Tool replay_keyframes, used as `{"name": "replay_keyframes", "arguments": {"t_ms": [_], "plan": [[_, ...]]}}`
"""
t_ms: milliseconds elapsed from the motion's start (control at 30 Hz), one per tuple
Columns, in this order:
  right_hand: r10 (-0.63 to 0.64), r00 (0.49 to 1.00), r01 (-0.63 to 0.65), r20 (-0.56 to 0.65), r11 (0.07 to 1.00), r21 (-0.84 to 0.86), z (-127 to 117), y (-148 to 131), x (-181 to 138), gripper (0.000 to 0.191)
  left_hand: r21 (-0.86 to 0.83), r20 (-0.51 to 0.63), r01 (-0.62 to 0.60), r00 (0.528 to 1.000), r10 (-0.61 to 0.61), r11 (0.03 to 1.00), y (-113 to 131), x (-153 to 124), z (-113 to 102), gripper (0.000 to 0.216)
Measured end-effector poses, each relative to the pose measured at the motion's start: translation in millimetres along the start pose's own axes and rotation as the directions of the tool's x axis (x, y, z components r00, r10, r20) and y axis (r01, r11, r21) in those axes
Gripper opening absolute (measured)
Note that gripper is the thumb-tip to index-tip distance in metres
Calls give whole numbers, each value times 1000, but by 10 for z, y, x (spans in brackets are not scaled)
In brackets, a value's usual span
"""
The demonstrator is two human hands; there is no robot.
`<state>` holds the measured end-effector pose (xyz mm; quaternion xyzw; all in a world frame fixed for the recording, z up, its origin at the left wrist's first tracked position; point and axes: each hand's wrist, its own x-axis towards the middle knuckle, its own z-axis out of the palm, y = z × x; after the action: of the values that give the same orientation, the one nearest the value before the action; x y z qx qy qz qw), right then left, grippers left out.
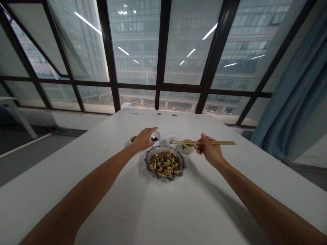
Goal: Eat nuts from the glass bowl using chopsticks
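Note:
My right hand [208, 150] is closed around a pair of chopsticks [224, 143], held level with their tips pointing left. Near the tips sits a small clear container [170, 139], and a cream cup [188, 149] with dark markings stands behind the sticks. My left hand [145, 139] grips the side of a small white bowl [158, 135] with dark bits inside. In front of both hands lies a scalloped glass dish [182, 169] heaped with nuts and seeds [165, 163]. Partly behind my left hand is a small greenish object [133, 138], its kind unclear.
Everything stands on a long white table [122, 211]. Papers [139, 111] and a small brown round item [174, 115] lie at its far end. Beyond are dark-framed windows [160, 51]; a blue curtain [288, 102] hangs at the right.

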<state>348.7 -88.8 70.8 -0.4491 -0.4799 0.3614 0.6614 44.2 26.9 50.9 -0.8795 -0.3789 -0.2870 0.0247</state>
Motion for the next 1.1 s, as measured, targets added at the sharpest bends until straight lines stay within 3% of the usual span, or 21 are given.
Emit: {"name": "replay_keyframes", "arguments": {"t_ms": [167,300,433,600,733,833,1000,1100], "plan": [[-68,998,67,-13,997,-45,85,-11,-85,55,-40,-12,-13,1000,12,999,7,-46,-1,78],[-161,986,158,-30,983,-90,289,-18,-171,55,-18,11,7,1000,-7,1000,20,-42,26,77],[-191,979,200,74,967,-155,602,62,-117,57,5,38,4,999,-4,1000,18,-32,27,75],[-130,965,174,226,967,-184,848,176,59,57,14,33,-12,999,11,1000,-13,-36,36,72],[-148,972,184,182,963,-195,705,-38,40,61,62,55,11,998,-14,998,-44,-28,56,72],[-28,970,92,242,962,-259,468,-311,-36,66,82,80,73,994,-79,994,-78,3,68,71],[246,884,-60,397,903,-426,259,-521,-132,59,96,118,168,977,-179,981,-149,66,66,66],[270,860,-56,434,893,-446,325,-427,-169,56,136,105,168,977,-183,976,-199,25,41,68]]}}
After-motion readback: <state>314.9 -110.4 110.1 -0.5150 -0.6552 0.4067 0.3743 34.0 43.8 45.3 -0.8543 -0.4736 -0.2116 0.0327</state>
